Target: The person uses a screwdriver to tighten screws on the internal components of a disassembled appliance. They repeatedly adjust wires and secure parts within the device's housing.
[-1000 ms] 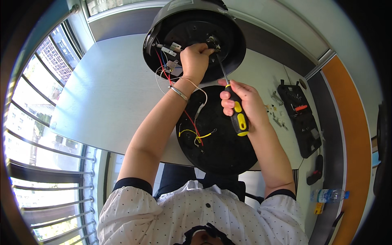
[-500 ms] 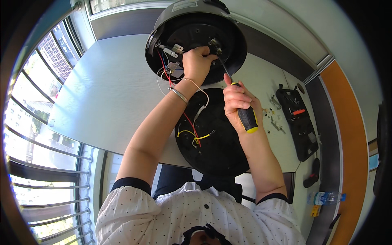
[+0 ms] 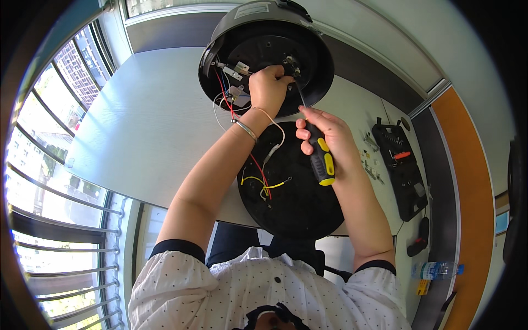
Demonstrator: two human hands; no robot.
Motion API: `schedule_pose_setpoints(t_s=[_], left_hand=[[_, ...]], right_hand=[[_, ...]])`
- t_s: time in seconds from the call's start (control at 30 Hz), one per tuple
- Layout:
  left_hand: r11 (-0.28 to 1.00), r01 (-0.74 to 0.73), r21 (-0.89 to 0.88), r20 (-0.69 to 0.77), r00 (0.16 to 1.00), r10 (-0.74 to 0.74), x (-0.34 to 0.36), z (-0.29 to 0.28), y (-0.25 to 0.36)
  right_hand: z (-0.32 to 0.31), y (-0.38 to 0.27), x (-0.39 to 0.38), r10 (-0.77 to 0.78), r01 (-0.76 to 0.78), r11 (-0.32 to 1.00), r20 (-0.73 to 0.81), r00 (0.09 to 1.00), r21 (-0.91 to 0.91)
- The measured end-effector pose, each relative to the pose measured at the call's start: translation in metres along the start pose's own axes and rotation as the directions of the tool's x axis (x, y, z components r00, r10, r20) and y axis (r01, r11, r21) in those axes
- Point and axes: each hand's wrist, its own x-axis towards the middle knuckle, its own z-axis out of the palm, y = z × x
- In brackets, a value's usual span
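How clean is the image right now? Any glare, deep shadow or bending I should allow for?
Head view: daylight washes out the window at left; the inside of the black housing is dark, so the screwdriver tip near the left hand is hard to make out; fisheye bows the orange panel at right, and the corners go black.

No readable text; pale label [image 3: 253, 10] on dark housing [image 3: 278, 17], blue label [image 3: 433, 270] on bottle [image 3: 452, 269].
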Motion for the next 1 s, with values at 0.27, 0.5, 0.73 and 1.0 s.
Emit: schedule_pose_setpoints(t_s=[0.27,0.5,0.73,1.0], left_hand=[[1.000,0.001,0.019,0.020,1.000,-0.001,0.001,0.000,-0.002],[0.997,-0.049,-0.051,0.003,0.999,0.049,0.001,0.004,-0.007],[0.998,-0.040,-0.038,-0.045,0.998,0.038,0.002,0.002,-0.003],[0.996,0.056,-0.067,-0.055,0.997,-0.060,0.001,0.000,0.004]], right_hand=[[0.004,0.001,0.006,-0.047,0.032,0.951,-0.040,0.998,-0.307],[-0.037,0.010,0.024,0.052,-0.346,0.612,0.401,0.915,0.711],[-0.039,0.028,0.033,-0.092,-0.401,0.453,0.490,0.867,0.796],[-0.037,0.024,0.031,0.030,-0.392,0.644,0.491,0.871,0.657]])
